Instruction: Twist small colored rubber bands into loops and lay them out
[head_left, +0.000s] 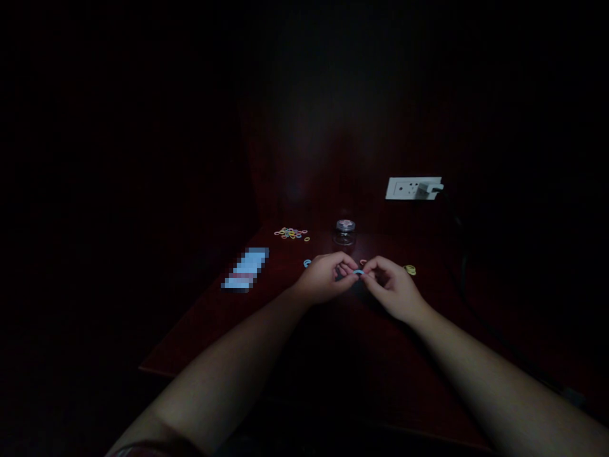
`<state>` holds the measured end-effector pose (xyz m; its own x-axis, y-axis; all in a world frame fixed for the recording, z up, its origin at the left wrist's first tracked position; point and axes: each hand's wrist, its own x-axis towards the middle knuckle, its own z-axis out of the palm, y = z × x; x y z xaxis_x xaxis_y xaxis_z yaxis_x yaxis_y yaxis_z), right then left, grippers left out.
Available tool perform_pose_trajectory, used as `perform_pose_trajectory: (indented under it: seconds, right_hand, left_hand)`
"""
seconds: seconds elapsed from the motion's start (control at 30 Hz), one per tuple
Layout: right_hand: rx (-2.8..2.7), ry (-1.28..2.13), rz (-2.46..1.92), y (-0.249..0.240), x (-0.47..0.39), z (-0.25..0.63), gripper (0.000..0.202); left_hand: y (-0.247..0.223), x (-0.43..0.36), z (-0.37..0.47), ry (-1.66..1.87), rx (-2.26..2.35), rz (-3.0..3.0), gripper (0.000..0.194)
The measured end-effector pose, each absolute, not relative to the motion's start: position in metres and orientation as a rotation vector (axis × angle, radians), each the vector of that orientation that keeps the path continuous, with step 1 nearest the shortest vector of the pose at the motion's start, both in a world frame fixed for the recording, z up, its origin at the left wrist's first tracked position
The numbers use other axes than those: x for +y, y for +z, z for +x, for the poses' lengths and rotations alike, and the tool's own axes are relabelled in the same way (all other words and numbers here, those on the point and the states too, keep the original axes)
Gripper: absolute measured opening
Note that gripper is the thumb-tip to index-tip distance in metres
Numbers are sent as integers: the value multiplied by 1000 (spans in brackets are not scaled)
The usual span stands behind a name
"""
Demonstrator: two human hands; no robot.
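Note:
Between the fingertips of both hands is a small light-blue band [358, 271]. My left hand [328, 277] pinches its left side, and my right hand [391, 285] pinches its right side. Just left of my left hand lies a blue band [307, 263], partly hidden. A pink band [363, 261] shows behind the fingertips. Several yellow bands [410, 270] rest beside my right hand. Farther back on the left is a loose pile of multicoloured bands [291, 233].
A clear lidded jar [344, 233] stands behind my hands on the dark red table [190, 339]. A pixelated bright rectangle [245, 270] lies at the left. On the wall, a socket panel [413, 188] holds a plug with a dark cable [464, 270] running down the right.

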<state>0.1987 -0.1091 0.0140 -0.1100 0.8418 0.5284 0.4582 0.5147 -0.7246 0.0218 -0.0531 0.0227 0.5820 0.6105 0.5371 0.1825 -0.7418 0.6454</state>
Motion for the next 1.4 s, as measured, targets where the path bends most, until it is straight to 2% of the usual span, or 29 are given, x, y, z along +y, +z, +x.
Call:
perform_pose_trajectory:
  seconds: [0.17,0.67,1.13,1.4]
  right_hand:
    - [-1750,467,-1077,13,-109,199,7]
    - [-1757,463,-1077,14,-110,197,3]
    - [-1741,457,-1112,14,-109,197,11]
    - [-1761,450,-1110,14,-110,198,10]
  left_hand:
    - [23,-53,21,1060,634,2326,14]
    - [21,-55,23,1088,630,2209,16]
    - [23,-59,23,1087,630,2207,19]
    - [22,-57,22,1080,589,2224,13]
